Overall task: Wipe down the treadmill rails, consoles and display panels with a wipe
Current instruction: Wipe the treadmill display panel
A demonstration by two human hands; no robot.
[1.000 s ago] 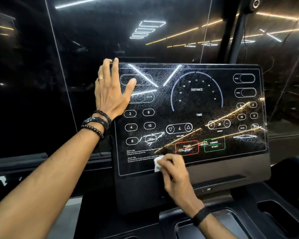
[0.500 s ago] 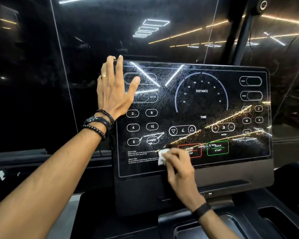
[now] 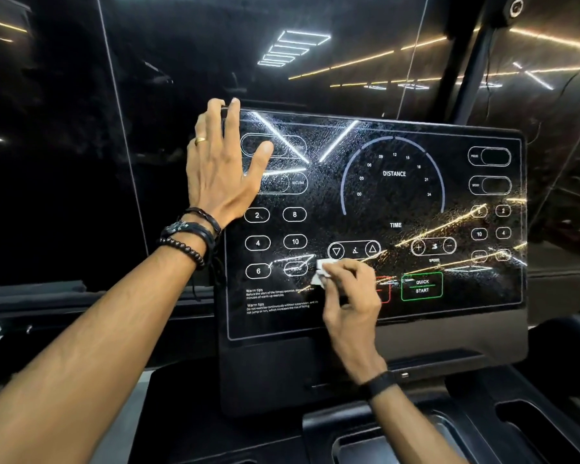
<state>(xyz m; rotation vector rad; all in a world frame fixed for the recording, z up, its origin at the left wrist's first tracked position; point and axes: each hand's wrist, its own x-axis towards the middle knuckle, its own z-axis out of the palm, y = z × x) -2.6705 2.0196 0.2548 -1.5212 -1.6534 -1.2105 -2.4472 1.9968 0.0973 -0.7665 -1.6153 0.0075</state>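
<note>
head view: the left hand (image 3: 221,169) lies flat at the display panel (image 3: 395,209)'s ten o'clock corner, fingers straight and close together, thumb spread onto the glass. the right hand (image 3: 350,296) pinches a white wipe (image 3: 322,271) in curled fingers, pressing it to the panel at seven o'clock of the distance dial (image 3: 394,174), just beside the green quick start button (image 3: 422,286).
</note>
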